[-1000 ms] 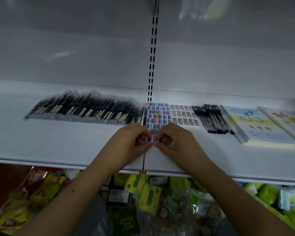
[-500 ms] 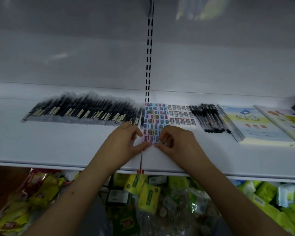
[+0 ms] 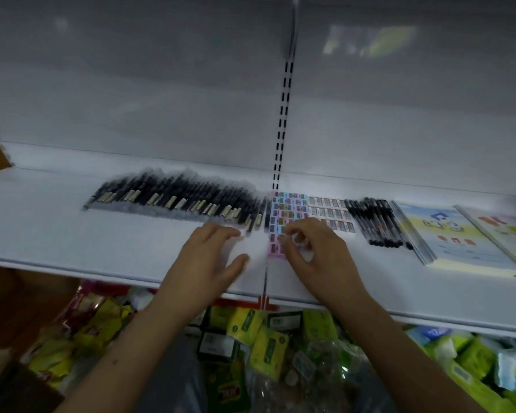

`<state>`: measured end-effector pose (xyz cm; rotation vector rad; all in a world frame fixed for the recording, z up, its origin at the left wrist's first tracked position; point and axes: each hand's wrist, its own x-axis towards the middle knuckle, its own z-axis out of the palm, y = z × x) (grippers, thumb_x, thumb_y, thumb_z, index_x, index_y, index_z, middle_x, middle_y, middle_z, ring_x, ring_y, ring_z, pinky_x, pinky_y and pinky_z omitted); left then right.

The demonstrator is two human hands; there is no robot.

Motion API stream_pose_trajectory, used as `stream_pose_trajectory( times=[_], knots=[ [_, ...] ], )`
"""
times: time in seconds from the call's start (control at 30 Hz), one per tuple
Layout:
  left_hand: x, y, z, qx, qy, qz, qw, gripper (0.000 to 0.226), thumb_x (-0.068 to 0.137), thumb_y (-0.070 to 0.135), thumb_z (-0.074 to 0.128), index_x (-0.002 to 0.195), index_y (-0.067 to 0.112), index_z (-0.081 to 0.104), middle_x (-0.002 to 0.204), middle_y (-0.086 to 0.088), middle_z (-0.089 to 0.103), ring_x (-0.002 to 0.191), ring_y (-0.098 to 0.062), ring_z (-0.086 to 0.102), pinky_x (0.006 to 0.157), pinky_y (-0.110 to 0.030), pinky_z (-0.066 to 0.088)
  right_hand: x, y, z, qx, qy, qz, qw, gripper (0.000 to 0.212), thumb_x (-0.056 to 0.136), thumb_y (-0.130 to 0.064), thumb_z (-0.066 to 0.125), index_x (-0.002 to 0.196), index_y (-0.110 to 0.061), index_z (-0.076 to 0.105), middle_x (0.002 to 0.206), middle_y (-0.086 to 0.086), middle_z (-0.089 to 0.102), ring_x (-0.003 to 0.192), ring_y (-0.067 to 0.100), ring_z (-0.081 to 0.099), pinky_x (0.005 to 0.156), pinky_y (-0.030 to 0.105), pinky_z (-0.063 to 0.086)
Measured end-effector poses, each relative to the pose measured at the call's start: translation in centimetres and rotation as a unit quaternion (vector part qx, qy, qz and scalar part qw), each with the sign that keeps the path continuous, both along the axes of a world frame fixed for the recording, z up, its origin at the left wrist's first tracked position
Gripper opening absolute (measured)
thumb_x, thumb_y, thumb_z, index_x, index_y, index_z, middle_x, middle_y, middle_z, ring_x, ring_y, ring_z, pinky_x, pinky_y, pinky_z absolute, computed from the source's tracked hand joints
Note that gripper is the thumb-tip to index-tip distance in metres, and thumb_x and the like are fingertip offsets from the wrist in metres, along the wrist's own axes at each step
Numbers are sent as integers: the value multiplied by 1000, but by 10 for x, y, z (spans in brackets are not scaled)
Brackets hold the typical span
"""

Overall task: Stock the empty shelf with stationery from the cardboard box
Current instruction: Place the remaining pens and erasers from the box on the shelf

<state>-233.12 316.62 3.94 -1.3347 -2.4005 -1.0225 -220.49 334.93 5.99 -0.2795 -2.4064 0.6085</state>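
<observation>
Right hand [image 3: 313, 251] beside multicoloured eraser strip [image 3: 283, 216]

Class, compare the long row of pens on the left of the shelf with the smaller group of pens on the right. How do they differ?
The left pen row holds many more pens than the right pen group. The left pen row shows pale labels on the barrels; the right pen group looks plain black. The left pen row lies left of the colourful sticker sheets, the right pen group beside the booklets. Both lie flat on the white shelf.
</observation>
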Motion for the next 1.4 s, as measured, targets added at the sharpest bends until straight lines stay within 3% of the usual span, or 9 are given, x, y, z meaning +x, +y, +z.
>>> stream_pose_trajectory(
  times=[0.2, 0.33, 0.5, 0.6, 0.83, 0.93, 1.07, 1.2, 1.4],
  knots=[
    [24, -170, -14, 32, 16, 216, 976, 43, 88, 43, 51, 123, 21, 63, 122, 5, 54, 116, -14, 50, 101, -32, 42, -65, -115, 10, -9, 28, 176, 984, 44, 98, -44, 46, 135, -20, 53, 132, -7, 54, 123, 6, 47, 103, 23, 38],
    [56, -315, -19, -49, -55, 334, 940, 27, 96, 41, 52, 123, 39, 55, 125, 20, 44, 115, 4, 46, 98, -19, 41, -116, -237, -1, -12, -41, 336, 941, 49, 99, -48, 43, 141, -24, 45, 136, -7, 49, 123, 9, 48, 103, 32, 42],
    [110, -451, -45, -196, -191, 527, 805, 36, 96, 41, 54, 131, 31, 54, 124, 12, 48, 103, -3, 56, 89, -25, 52, -142, -389, -34, 50, -216, 494, 841, 42, 99, -48, 42, 139, -35, 45, 125, -14, 57, 113, 5, 54, 90, 26, 47],
    [136, -462, -67, -409, -257, 478, 734, 51, 95, 47, 53, 138, 23, 44, 138, -1, 44, 116, -18, 54, 90, -30, 51, -160, -440, -71, 148, -394, 480, 770, 68, 95, -53, 50, 153, -31, 21, 153, 0, 34, 137, 22, 36, 107, 40, 38],
    [147, -445, -66, -324, -111, 457, 821, 32, 97, 42, 43, 121, 28, 60, 120, 4, 53, 116, -17, 50, 95, -32, 43, -138, -411, -118, 435, -459, 440, 637, 96, 89, -62, 52, 155, -24, -6, 161, 8, 0, 145, 37, 9, 116, 51, 20],
    [151, -448, -72, -208, -9, 613, 762, 35, 89, 33, 55, 121, 22, 60, 140, -9, 45, 137, -33, 35, 109, -46, 27, -132, -424, -119, 467, -345, 544, 606, 93, 91, -60, 50, 155, -25, -7, 162, 5, -1, 146, 32, 8, 117, 47, 20],
    [145, -465, -81, -118, -129, 728, 663, 72, 86, 26, 66, 148, 12, 32, 158, -19, 8, 145, -44, 14, 115, -57, 29, -143, -469, -117, 457, -352, 608, 545, 93, 90, -60, 53, 155, -31, -8, 163, 1, -7, 148, 31, 5, 117, 46, 24],
    [133, -474, -86, -227, -141, 706, 656, 67, 87, 36, 65, 144, 11, 40, 161, -25, 2, 148, -45, -3, 121, -55, 9, -150, -513, -125, 518, -399, 589, 475, 101, 87, -56, 61, 154, -31, -11, 163, 0, -10, 148, 32, 7, 113, 48, 28],
    [137, -464, -82, -398, -106, 621, 667, 49, 94, 43, 44, 137, 20, 51, 162, -18, 14, 151, -36, -8, 118, -62, -5, -136, -511, -165, 456, -404, 635, 474, 87, 90, -50, 62, 154, -16, 13, 152, 14, 18, 129, 35, 36, 102, 41, 41]
  ],
)
